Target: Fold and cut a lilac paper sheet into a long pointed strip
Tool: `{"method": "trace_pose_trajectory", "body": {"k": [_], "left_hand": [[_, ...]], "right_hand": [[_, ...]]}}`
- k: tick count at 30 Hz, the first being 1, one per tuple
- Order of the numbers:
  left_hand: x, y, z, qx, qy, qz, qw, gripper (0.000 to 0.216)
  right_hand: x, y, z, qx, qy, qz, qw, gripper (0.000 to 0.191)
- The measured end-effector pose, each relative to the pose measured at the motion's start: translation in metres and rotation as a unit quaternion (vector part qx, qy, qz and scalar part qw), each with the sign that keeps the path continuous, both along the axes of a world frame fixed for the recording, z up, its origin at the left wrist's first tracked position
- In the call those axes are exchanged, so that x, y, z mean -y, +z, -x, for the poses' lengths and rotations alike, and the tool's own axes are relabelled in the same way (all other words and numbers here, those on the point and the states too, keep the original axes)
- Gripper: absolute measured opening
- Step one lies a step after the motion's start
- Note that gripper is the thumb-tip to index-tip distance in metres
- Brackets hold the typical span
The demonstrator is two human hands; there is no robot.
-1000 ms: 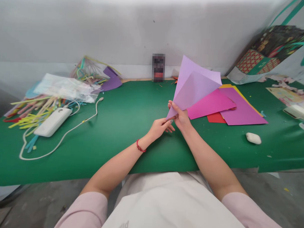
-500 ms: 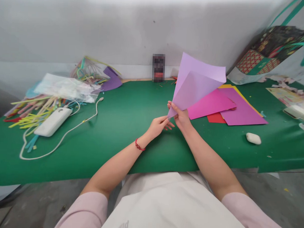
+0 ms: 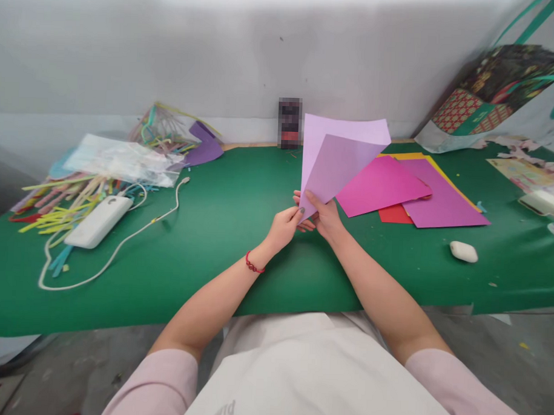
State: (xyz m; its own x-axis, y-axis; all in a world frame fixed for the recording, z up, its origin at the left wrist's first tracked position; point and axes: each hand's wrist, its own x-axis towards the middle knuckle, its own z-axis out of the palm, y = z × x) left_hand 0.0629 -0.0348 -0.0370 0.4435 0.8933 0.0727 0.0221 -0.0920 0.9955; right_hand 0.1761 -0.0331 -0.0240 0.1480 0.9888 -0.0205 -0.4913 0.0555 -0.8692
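A lilac sheet of paper point(image 3: 337, 152) is folded over on itself and held up above the green table point(image 3: 221, 230). My left hand point(image 3: 284, 226) pinches its lower corner from the left. From the right, my right hand point(image 3: 326, 216) grips the same corner, fingers closed on the paper. The sheet's open edges fan upward and to the right. A red cord bracelet point(image 3: 253, 266) circles my left wrist.
Flat sheets of magenta point(image 3: 377, 187), purple point(image 3: 441, 201), red and yellow paper lie right of my hands. A white oval eraser point(image 3: 463, 251) sits farther right. At the left are a white power bank point(image 3: 99, 220) with cable, coloured strips and a plastic bag. A patterned gift bag point(image 3: 494, 88) leans at back right.
The lilac sheet has swung left and lower, its top corner now flatter. Both hands shifted slightly left, and my left hand closed on the paper's lower corner.
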Motion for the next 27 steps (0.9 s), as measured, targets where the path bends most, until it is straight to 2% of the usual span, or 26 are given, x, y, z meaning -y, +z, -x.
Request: {"method": "trace_pose_trajectory", "body": {"k": [5,16,21,27], "left_hand": [[0.0,-0.002,-0.002,0.0,-0.004,0.025,1.0,0.036],[0.001,-0.001,-0.003,0.001,-0.006,0.033,0.999,0.033],[0.0,0.002,0.001,-0.029,-0.004,0.018,0.999,0.03],[-0.009,0.013,0.016,-0.023,0.102,-0.038,0.994,0.028]], "right_hand": [[-0.001,-0.001,0.002,0.002,-0.037,0.015,0.999,0.036],[-0.002,-0.003,0.003,0.0,-0.049,0.009,0.999,0.036],[-0.002,-0.001,0.001,0.009,-0.054,0.009,0.998,0.036],[-0.003,-0.003,0.0,0.015,-0.039,0.003,0.999,0.039]]}}
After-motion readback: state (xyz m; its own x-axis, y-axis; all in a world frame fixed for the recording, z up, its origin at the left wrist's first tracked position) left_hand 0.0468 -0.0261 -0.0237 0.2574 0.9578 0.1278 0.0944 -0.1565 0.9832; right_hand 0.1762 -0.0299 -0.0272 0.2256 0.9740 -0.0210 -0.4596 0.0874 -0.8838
